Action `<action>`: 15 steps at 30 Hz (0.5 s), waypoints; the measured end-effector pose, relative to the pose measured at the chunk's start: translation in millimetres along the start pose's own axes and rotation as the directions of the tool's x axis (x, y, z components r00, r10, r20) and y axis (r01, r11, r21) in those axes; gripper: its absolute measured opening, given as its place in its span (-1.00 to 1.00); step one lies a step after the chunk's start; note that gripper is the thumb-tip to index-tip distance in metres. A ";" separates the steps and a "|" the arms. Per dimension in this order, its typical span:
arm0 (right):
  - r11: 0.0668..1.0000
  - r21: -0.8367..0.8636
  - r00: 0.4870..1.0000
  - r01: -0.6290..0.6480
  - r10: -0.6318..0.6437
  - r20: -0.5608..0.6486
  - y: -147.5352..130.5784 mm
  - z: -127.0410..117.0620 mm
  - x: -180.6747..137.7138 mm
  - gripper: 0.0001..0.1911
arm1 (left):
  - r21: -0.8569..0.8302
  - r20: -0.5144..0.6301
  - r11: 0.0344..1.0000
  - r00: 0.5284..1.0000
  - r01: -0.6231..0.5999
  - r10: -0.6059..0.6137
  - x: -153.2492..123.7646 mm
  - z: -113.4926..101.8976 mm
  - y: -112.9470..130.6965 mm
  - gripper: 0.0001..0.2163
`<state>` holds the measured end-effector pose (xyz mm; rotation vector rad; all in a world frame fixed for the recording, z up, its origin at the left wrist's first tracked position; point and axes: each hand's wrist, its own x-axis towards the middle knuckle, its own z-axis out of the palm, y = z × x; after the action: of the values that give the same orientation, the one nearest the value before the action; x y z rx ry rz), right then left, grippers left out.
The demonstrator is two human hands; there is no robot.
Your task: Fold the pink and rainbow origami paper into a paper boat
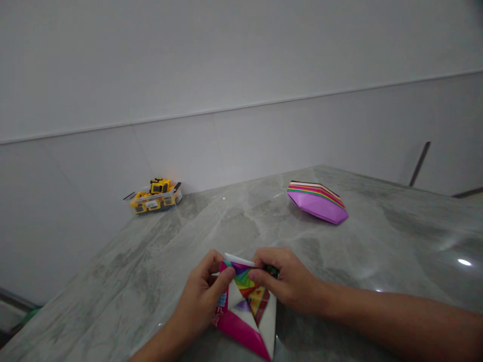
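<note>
A folded sheet of printed paper [245,317] shows pink, white and rainbow-coloured areas, with folds meeting near its middle. My left hand [206,289] pinches its upper left edge, thumb on top and fingers behind. On the upper right edge, my right hand [287,276] pinches the paper in the same way, its curled fingers partly hidden. A white flap stands up along the far edge between both hands. The paper's lower point hangs toward me, close to the table's near side.
On the grey marbled table [211,236], a clear tray of yellow toy vehicles [156,196] stands at the back left. A stack of coloured paper [319,203], purple on its near face, lies at the back right. Behind rises a white wall [241,141].
</note>
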<state>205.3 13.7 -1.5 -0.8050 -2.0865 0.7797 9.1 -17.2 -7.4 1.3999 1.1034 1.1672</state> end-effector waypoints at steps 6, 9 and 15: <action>0.910 0.353 0.973 -0.218 0.230 0.009 3.9 7.2 -1.1 -0.76 | 0.105 -0.098 0.993 0.993 -0.059 0.070 -2.1 2.5 0.4 -0.70; 0.840 0.470 0.960 -0.272 0.274 0.064 9.2 7.3 -0.8 -0.71 | 0.141 -0.180 0.986 0.978 -0.083 0.108 -2.0 -0.4 -2.6 -0.72; 0.858 0.450 0.965 -0.249 0.261 0.038 11.7 -2.2 3.6 -0.75 | 0.150 -0.215 0.985 0.970 -0.082 0.114 -2.8 0.5 -3.9 -0.72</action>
<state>208.5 24.1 -7.4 -0.8266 -1.6889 1.3343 9.0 -19.5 -11.6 1.4707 1.3061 1.3661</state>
